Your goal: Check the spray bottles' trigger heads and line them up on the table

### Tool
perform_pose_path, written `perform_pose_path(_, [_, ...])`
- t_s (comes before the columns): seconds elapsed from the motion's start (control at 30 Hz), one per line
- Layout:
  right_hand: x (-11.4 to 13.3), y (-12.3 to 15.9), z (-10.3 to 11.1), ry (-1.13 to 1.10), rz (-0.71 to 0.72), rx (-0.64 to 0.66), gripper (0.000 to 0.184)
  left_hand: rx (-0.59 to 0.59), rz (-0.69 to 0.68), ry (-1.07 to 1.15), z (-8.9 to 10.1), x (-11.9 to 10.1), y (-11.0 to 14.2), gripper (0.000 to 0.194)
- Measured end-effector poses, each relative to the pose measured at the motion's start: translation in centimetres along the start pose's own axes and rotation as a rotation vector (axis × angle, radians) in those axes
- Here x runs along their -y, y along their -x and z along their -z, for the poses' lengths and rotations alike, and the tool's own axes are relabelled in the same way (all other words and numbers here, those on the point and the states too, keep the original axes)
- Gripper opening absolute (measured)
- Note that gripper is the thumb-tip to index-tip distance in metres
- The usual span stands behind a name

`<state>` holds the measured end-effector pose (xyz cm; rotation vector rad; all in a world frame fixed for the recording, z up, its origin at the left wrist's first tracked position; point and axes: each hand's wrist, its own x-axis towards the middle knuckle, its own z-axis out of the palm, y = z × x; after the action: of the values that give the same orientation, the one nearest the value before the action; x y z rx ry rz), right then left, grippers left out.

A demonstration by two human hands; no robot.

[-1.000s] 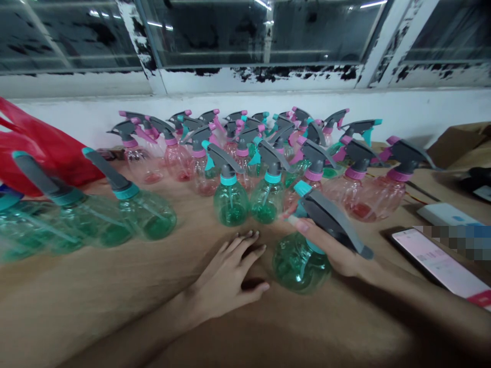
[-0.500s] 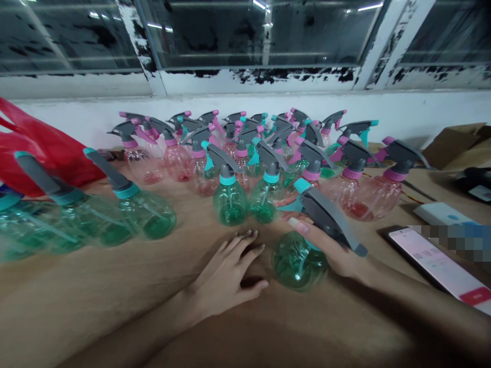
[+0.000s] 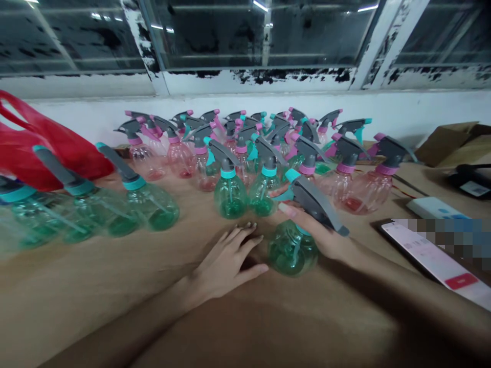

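My right hand is closed around the neck of a green spray bottle with a grey and teal trigger head. The bottle leans a little, and my far fingers are partly hidden behind its head. Flat on the brown table lies my left hand, fingers stretched out, just left of the held bottle and holding nothing. Beyond my fingertips stand two more green spray bottles, a left one and a right one.
Many pink spray bottles and some green ones crowd toward the wall. Several green bottles stand at left before a red plastic bag. At right are a phone, a white box, a black device and a cardboard box.
The held bottle and my right hand sit slightly further left and higher in view, closer to my left hand. The camera has shifted a little; my left hand stays flat.
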<state>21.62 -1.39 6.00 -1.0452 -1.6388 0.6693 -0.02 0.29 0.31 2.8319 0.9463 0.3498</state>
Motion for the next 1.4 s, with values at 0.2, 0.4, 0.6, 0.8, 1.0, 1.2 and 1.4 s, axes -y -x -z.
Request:
perform_pose_path(0.2, [0.4, -0.2, -1.1, -0.047, 0.046, 0.008, 0.024, -0.040, 0.009, 0.100, 0.0, -0.5, 0.4, 0.053])
perform_pose_path(0.4, [1.4, -0.5, -3.1, -0.097, 0.081, 0.046, 0.029, -0.130, 0.129, 0.276, 0.6, -2.0, 1.9, 0.053])
perform_pose_path(0.6, [3.2, -1.3, -7.6, -0.107, 0.193, 0.101, 0.026, -0.308, 0.239, 0.276, 2.6, -2.1, 4.9, 0.059])
perform_pose_path(0.8, [4.3, -3.4, -13.1, -0.071, 0.351, 0.104, 0.021, -0.528, 0.307, 0.062, 4.7, -0.4, 7.0, 0.059])
perform_pose_path(1.0, [3.4, -6.1, -14.2, 0.120, 0.434, 0.091, 0.037, -0.596, 0.307, -0.158, 5.5, 2.5, 7.1, 0.052])
perform_pose_path(1.2, [4.0, -6.7, -9.7, 0.331, 0.367, 0.103, 0.062, -0.581, 0.331, -0.235, 6.0, 4.7, 5.7, 0.049])
perform_pose_path(1.4, [5.1, -7.3, -6.3, 0.519, 0.472, -0.130, 0.038, -0.590, 0.395, -0.326, 6.8, 6.3, 4.6, 0.046])
